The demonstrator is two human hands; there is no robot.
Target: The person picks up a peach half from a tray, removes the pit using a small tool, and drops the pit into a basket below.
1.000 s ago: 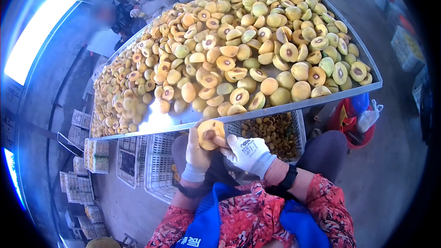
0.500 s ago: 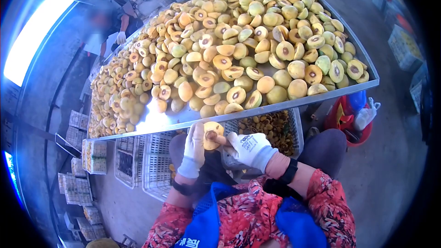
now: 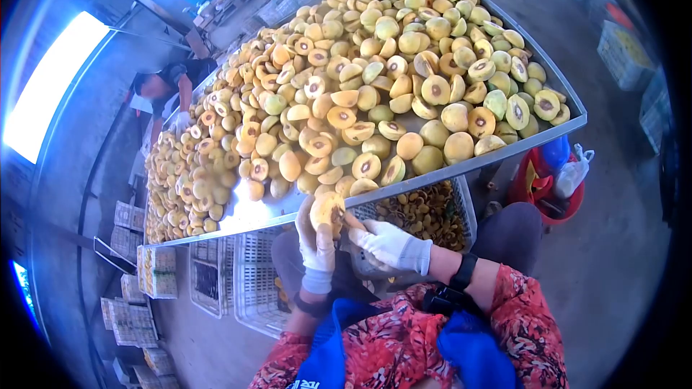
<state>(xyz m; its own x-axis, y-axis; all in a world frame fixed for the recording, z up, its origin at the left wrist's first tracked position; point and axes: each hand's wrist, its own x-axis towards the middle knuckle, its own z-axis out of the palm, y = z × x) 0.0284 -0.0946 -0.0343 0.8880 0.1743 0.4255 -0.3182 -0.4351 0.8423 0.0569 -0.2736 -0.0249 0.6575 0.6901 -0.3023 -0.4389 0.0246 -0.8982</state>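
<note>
My left hand (image 3: 316, 245), in a white glove, holds a halved yellow fruit (image 3: 329, 210) just past the near edge of the metal tray table (image 3: 461, 167). The fruit's cut side shows a brown patch. My right hand (image 3: 393, 245), gloved too, is closed around a thin wooden-looking handle (image 3: 354, 221) that points at the fruit; any blade on it is hidden. Piled on the table are many halved fruits (image 3: 346, 98), some with brown centres facing up.
Below the table stand a crate of dark scraps (image 3: 468, 209), an empty-looking white crate (image 3: 245, 274) and a red bucket (image 3: 515, 191) with bags. Stacked crates (image 3: 155, 281) stand at the left. Another person (image 3: 189, 75) works at the table's far left side.
The held fruit has tilted and risen slightly, with my left hand lower around it. My right hand has turned, its back less in view. The other person leans further over the table.
</note>
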